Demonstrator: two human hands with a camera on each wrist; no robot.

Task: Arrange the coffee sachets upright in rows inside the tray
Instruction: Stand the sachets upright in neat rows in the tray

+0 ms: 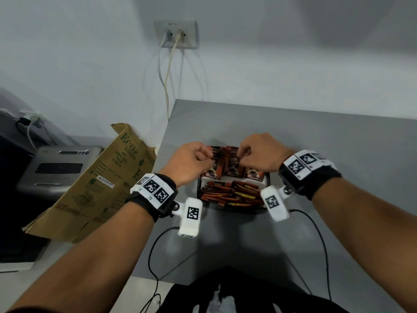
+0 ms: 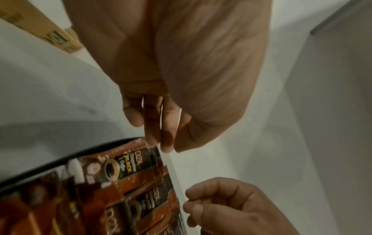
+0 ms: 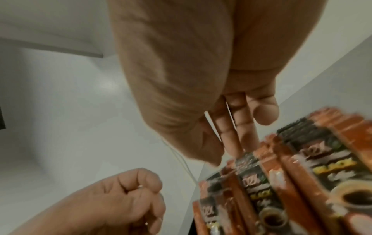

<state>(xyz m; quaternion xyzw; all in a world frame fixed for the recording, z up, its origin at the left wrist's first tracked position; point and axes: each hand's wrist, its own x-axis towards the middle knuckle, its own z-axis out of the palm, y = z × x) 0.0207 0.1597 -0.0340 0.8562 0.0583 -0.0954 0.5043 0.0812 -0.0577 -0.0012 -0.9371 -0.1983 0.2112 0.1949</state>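
A black-rimmed tray sits on the grey table. Brown and black coffee sachets stand upright in its far half. Slim stick sachets lie loose in the near half. My left hand is over the row's left end. In the left wrist view its thumb and fingers pinch the top edge of the rearmost sachet, seen edge-on. My right hand pinches the top of a sachet near the middle of the row. The tray's far rim is hidden behind the sachets.
A folded cardboard box leans off the table's left edge beside a grey machine. A wall socket with hanging cables is behind the table. Wrist-camera cables trail over the near table edge.
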